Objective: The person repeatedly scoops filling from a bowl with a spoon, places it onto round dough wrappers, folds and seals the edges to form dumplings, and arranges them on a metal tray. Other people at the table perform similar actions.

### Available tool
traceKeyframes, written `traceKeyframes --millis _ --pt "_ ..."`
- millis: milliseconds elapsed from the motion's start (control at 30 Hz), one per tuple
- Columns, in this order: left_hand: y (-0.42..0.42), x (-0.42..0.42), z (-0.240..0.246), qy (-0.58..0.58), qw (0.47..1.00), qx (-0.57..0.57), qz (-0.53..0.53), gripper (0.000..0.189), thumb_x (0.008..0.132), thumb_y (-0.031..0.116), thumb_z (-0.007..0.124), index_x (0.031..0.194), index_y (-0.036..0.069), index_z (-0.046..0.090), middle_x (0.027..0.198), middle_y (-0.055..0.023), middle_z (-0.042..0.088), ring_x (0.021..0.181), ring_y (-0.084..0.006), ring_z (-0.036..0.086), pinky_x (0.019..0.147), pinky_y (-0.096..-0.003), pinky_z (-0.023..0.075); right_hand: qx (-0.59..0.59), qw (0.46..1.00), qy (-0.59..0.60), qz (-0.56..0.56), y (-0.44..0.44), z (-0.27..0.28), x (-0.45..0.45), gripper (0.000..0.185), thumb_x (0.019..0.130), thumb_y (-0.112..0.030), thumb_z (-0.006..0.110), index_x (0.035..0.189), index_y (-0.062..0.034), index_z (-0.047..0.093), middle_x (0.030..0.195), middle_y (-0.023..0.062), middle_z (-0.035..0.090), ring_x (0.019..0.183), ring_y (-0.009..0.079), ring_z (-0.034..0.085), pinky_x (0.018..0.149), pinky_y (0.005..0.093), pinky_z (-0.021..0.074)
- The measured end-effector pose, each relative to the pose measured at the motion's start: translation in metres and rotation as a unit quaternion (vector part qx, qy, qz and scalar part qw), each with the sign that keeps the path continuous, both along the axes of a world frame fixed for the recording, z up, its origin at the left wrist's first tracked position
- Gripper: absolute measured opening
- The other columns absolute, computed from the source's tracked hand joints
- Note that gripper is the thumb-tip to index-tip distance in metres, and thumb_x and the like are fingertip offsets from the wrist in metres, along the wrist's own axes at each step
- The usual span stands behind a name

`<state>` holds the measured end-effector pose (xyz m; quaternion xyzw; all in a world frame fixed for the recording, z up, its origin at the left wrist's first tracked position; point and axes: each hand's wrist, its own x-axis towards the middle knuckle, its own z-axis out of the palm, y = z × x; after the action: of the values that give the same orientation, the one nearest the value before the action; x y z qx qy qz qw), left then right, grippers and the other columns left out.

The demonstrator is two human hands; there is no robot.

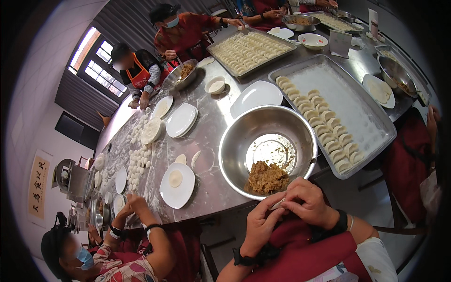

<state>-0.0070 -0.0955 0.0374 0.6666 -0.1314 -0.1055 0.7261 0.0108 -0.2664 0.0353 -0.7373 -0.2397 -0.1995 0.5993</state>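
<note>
A folded dumpling (277, 204) is pinched between my two hands, just over the table's near edge. My left hand (261, 220) holds one side of it with thumb and forefinger. From the other side my right hand (307, 202) presses the dough, and the fingers hide much of it. Directly beyond my hands stands a large steel bowl (232, 148) with a mound of brown minced filling (268, 177) at its near side. A thin utensil handle (306, 163) rests against the bowl's right rim.
Right of the bowl, a metal tray (356, 95) holds rows of shaped dumplings (326, 123). At left, a white plate (178, 194) bears a round wrapper (175, 178). Dough pieces (135, 169) lie on the floured steel table (208, 123). A co-worker (116, 246) sits close at left; others work across the table.
</note>
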Motion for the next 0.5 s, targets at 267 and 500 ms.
traceKeyframes --millis 267,500 --pt "-0.001 0.004 0.002 0.020 0.994 -0.104 0.040 0.055 0.091 -0.005 0.055 0.142 0.004 0.037 0.127 -0.0127 0.056 0.101 -0.0132 0.058 0.084 -0.0241 0.0485 -0.007 0.999 -0.037 -0.004 0.005 0.002 0.005 0.016 0.074 -0.001 0.076 0.085 -0.0027 0.065 0.086 0.0094 0.059 0.072 0.0204 0.060 0.061 0.0284 0.0493" --pt "-0.007 0.000 -0.007 0.035 0.991 -0.091 0.087 0.038 0.096 0.000 0.050 0.134 -0.001 0.048 0.125 -0.0115 0.057 0.111 -0.0137 0.054 0.096 -0.0256 0.0445 0.011 0.999 -0.021 -0.031 0.013 -0.003 0.004 0.016 0.073 -0.001 0.076 0.084 -0.0043 0.064 0.086 0.0101 0.060 0.071 0.0204 0.060 0.062 0.0291 0.0482"
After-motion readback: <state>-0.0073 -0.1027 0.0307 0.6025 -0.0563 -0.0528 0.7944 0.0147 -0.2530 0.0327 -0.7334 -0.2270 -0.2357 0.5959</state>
